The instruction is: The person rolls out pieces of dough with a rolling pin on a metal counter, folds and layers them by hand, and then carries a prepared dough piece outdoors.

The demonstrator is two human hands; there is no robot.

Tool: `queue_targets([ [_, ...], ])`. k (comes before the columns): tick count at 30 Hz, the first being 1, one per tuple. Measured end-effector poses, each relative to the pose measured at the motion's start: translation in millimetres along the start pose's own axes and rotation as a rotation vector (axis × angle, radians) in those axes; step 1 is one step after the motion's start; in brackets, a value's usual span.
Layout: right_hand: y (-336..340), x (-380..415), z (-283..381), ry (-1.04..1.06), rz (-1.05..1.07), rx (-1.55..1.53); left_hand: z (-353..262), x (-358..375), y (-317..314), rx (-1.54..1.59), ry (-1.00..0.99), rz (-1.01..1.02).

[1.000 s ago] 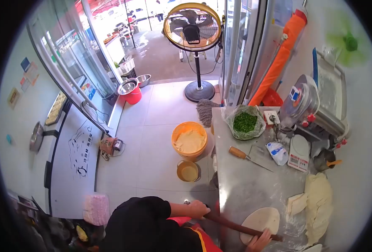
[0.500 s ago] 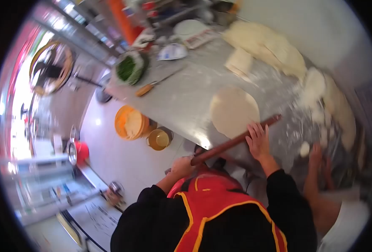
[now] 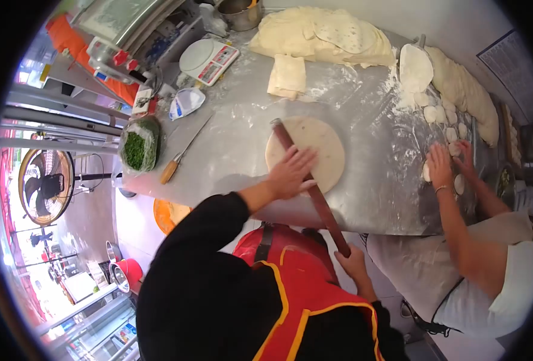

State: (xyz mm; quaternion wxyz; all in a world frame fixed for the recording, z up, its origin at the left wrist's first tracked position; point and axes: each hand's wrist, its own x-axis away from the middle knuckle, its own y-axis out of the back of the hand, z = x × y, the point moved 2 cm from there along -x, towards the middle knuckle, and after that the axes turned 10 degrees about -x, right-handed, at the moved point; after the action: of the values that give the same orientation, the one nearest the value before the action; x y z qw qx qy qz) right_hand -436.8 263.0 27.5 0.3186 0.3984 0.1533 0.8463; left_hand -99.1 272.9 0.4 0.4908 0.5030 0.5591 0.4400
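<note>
A long reddish-brown rolling pin (image 3: 326, 215) slants across a thin round sheet of dough (image 3: 325, 147) on the metal worktop. Palm down, my left hand (image 3: 292, 172) lies on the pin over the sheet's near-left part, its fingers stretched out. My right hand (image 3: 355, 266) is closed round the pin's lower end, off the table edge in front of the red apron (image 3: 296, 265). Beyond the sheet sits a folded slab of dough (image 3: 287, 76).
A large dough mass (image 3: 314, 36) lies at the back. On the right, a co-worker's hands (image 3: 441, 165) touch small dough pieces. A long knife-like tool with a wooden handle (image 3: 169, 172), a bag of chopped greens (image 3: 139, 147) and a scale (image 3: 209, 62) occupy the left.
My hands have swapped roles: the left went from gripping the pin's near end to lying flat on it, the right now grips that end. The pin's slant reversed, and the view turned right.
</note>
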Motion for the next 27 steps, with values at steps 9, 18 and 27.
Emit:
queue_targets([
  [9, 25, 15, -36, -0.082, -0.157, -0.088, -46, -182, -15, -0.005, -0.155, -0.181],
  [18, -26, 21, -26, -0.038, 0.063, 0.056, 16, -24, 18, -0.015, 0.041, 0.081],
  [27, -64, 22, 24, -0.015, 0.069, 0.121, 41, 28, 24, 0.033, 0.108, 0.060],
])
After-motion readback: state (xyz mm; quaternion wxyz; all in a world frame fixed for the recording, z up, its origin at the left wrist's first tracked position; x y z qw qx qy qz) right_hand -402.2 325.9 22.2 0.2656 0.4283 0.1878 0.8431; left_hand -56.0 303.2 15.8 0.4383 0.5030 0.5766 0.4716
